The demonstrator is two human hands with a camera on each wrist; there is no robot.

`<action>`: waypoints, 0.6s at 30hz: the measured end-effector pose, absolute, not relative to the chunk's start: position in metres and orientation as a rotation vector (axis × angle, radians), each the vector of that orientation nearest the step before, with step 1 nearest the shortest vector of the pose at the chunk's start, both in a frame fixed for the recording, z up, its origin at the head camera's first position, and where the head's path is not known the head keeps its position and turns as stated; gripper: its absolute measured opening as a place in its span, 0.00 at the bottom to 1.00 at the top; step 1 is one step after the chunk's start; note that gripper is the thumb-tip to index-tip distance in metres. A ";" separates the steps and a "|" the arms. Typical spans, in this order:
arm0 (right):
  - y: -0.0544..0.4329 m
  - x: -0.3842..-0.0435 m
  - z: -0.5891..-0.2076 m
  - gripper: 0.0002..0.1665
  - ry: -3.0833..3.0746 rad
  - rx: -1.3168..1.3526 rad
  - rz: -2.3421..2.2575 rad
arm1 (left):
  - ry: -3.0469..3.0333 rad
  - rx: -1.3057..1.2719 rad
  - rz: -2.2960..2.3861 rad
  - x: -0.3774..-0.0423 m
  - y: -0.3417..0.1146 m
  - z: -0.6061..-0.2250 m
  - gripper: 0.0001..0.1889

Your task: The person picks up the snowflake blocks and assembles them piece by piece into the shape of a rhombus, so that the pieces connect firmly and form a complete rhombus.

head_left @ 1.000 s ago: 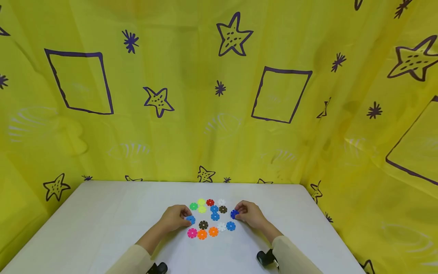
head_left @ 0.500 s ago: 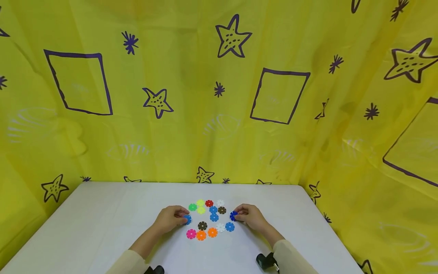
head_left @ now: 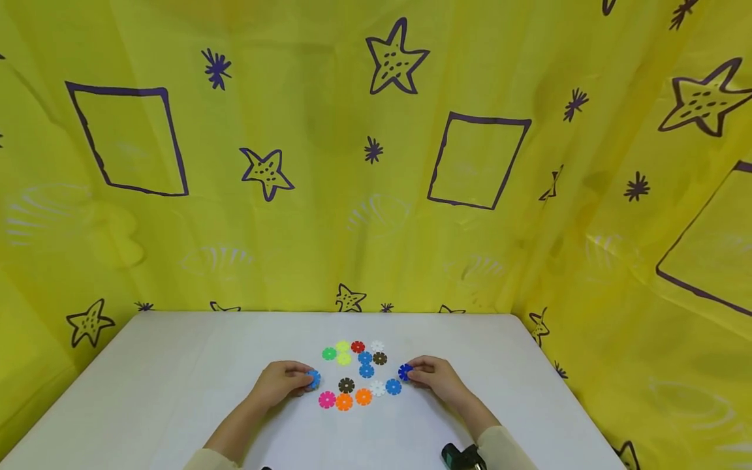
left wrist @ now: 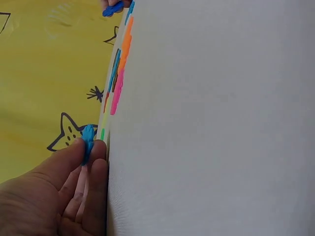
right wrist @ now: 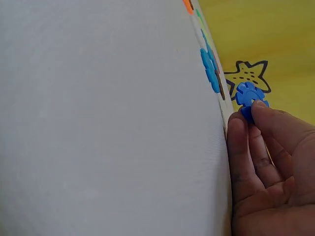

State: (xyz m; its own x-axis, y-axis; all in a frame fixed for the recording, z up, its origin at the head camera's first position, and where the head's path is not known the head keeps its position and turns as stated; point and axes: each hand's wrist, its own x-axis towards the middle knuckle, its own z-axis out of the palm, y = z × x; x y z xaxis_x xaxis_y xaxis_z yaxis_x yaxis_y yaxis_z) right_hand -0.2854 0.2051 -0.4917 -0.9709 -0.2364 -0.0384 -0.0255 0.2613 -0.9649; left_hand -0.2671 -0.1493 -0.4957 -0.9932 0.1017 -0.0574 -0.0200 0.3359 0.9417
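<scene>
Two hands were out over the white bench (head_left: 147, 391), each with a small notched disc. Going by the head view, the left hand (head_left: 279, 380) had its fingers and thumb pinched on a light blue disc (head_left: 314, 379), just left of the bunch. The right hand (head_left: 439, 378) did the same with a dark blue disc (head_left: 403, 372), off to the right. Between them lay a loose spread: a green disc (head_left: 329, 354), yellow discs (head_left: 343, 359), a red disc (head_left: 358, 347), white discs (head_left: 378, 346), brown discs (head_left: 346, 386), mid-blue discs (head_left: 393, 386), a pink disc (head_left: 327, 399) and orange discs (head_left: 344, 402). A yellow sheet (head_left: 317, 228) with stars hung behind.

Left wrist view: the light blue disc stood nearly edge-on, gripped between thumb and forefinger.

Right wrist view: the dark blue one showed part of its face, thumb across its lower bit, fingers narrow around it. Couldn't tell if either touched the bench.
</scene>
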 end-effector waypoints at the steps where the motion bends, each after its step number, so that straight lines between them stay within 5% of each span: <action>1: 0.205 -0.284 -0.492 0.16 2.328 -0.241 -1.810 | 2.464 0.051 1.756 -0.265 -0.150 -0.495 0.16; 18: 0.192 -0.253 -0.495 0.17 2.336 -0.211 -1.880 | 2.299 -0.034 1.850 -0.228 -0.144 -0.494 0.17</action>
State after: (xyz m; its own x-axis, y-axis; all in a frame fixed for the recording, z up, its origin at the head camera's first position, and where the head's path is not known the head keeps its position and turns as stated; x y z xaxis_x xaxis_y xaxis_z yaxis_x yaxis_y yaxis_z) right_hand -0.2532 0.1921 -0.4948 -0.9810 -0.1933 -0.0178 -0.0240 0.2116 -0.9771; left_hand -0.2281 -0.1442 -0.4942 -0.9818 0.1008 -0.1612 -0.1359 0.2208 0.9658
